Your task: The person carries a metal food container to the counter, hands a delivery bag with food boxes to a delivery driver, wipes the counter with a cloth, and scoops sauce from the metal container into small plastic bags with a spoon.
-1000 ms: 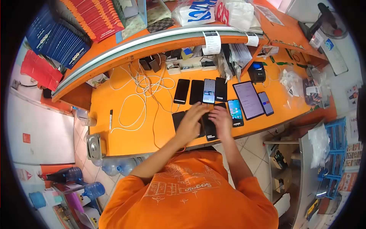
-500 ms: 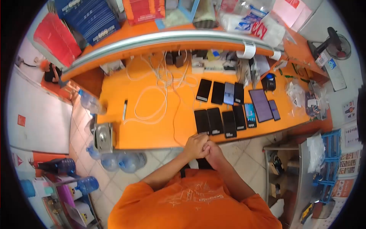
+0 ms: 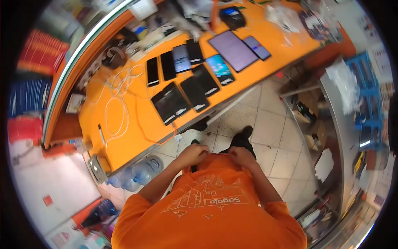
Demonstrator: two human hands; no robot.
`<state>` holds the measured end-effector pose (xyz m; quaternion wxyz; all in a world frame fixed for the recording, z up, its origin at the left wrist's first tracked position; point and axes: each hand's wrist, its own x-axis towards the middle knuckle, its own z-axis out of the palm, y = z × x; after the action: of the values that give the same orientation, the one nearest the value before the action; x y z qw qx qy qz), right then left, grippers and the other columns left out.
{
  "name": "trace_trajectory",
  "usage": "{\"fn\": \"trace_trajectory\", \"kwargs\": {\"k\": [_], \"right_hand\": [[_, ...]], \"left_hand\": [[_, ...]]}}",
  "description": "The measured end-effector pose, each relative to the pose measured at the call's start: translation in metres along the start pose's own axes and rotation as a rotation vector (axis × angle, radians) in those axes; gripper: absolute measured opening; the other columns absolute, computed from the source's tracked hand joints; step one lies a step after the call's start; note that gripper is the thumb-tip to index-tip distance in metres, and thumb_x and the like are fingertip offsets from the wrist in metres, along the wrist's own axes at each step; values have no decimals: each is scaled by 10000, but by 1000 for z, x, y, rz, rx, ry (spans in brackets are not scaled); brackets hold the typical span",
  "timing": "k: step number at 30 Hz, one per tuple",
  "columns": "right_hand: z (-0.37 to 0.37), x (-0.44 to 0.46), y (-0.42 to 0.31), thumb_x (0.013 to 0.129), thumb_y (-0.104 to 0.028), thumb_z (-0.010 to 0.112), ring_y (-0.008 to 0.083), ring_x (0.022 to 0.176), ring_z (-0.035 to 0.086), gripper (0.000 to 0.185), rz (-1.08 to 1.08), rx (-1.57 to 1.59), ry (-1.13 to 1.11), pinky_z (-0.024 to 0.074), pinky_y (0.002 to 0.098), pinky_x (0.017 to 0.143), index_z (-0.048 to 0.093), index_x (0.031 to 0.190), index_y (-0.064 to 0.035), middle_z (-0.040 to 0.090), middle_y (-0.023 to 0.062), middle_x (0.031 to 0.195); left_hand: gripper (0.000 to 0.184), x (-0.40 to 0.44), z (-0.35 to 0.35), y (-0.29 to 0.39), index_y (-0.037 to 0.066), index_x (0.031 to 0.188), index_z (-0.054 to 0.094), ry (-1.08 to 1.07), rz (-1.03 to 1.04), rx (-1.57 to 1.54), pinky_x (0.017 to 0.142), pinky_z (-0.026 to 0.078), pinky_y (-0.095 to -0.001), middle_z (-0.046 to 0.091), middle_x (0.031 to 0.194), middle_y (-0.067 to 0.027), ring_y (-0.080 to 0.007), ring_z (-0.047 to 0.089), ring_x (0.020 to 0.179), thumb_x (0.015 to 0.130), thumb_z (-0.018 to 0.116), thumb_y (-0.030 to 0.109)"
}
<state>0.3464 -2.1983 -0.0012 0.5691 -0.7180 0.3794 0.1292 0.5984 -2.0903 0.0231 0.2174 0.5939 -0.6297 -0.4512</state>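
My left hand (image 3: 193, 155) is closed at the lower hem of the orange T-shirt (image 3: 215, 182), its fingers pinching the cloth. A little to the right, my right hand (image 3: 242, 157) grips the same hem, and its fingertips are partly hidden. Both hands are low at the waist, short of the orange table (image 3: 143, 112). On the table lie several dark phones (image 3: 195, 94) in two rough rows. Beside them are a phone with a lit screen (image 3: 220, 69), a large tablet (image 3: 233, 50) and a smaller phone (image 3: 260, 47).
White cables (image 3: 116, 110) and a marker (image 3: 102, 135) lie on the table's left part. Clear water bottles (image 3: 143, 171) stand on the tiled floor (image 3: 265, 124). At right is a metal-sided shelf (image 3: 338, 137) with blue crates (image 3: 369, 95). A black card terminal (image 3: 232, 17) sits at the back.
My hands have come apart from being clasped at the table edge and moved down to the shirt hem. The view has turned right, and I stand farther from the table.
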Motion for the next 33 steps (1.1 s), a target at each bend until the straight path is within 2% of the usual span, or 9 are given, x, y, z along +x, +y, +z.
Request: {"fn": "trace_trajectory", "kwargs": {"k": [1, 4, 6, 9, 11, 19, 27, 29, 33], "right_hand": [[-7, -12, 26, 885, -234, 608, 294, 764, 681, 251, 157, -340, 95, 515, 366, 685, 689, 848, 1, 693, 172, 803], [-50, -56, 97, 812, -182, 659, 343, 812, 678, 181, 5, -12, 206, 528, 405, 702, 703, 870, -16, 693, 184, 862], [-83, -78, 124, 797, -165, 671, 329, 796, 683, 167, 38, 90, 191, 532, 395, 695, 704, 874, -20, 696, 175, 858], [-136, -106, 134, 801, -123, 669, 290, 760, 696, 167, 115, 190, 160, 538, 362, 686, 697, 923, -12, 700, 161, 827], [-170, -132, 128, 818, -107, 665, 238, 757, 686, 213, 175, 409, 18, 533, 323, 665, 684, 1001, 2, 707, 147, 870], [-226, -146, 161, 794, -111, 663, 269, 847, 682, 309, 122, 228, 11, 533, 326, 738, 684, 1096, -50, 707, 142, 937], [-291, -101, 177, 774, -103, 646, 362, 852, 661, 220, 114, 27, 82, 539, 386, 760, 693, 973, -21, 692, 187, 903], [-321, -85, 182, 795, -98, 641, 306, 763, 686, 177, 135, 132, -13, 548, 362, 704, 684, 936, 0, 702, 170, 847], [-376, -58, 165, 820, -94, 629, 141, 625, 652, 188, 255, 408, -233, 520, 279, 581, 676, 947, 37, 691, 128, 757]], "left_hand": [[173, 9, 3, 3, 46, 983, 645, -35, 2, 17, 641, 521, -360, 684, 788, -148, -290, 673, 682, 839, 558, 85], [195, 53, 12, 31, 44, 999, 662, -236, -316, -3, 671, 527, -347, 693, 791, -133, -240, 681, 711, 830, 575, 88], [165, 90, 11, 57, 58, 958, 675, -598, -601, -90, 703, 517, -346, 695, 778, -106, -207, 671, 754, 836, 630, 160], [203, 137, 25, 38, 60, 997, 671, -666, -280, -128, 725, 508, -310, 705, 870, -83, -169, 653, 797, 852, 646, 198], [301, 185, 21, 64, 88, 1072, 652, -931, -283, -96, 773, 507, -307, 689, 968, -60, -156, 642, 929, 863, 697, 300], [232, 278, 34, 147, 19, 937, 651, -853, -161, 122, 707, 489, -385, 673, 878, -140, -288, 642, 803, 845, 676, 230], [183, 360, 29, 143, -11, 846, 632, -804, 20, 171, 625, 477, -407, 646, 760, -153, -321, 628, 676, 837, 631, 172], [153, 383, 15, 147, -4, 818, 629, -821, -168, 145, 624, 477, -400, 646, 762, -159, -313, 631, 686, 826, 640, 148], [179, 402, 17, 57, 24, 892, 645, -1013, -137, -78, 668, 486, -388, 663, 808, -145, -297, 644, 762, 874, 626, 201]]}}
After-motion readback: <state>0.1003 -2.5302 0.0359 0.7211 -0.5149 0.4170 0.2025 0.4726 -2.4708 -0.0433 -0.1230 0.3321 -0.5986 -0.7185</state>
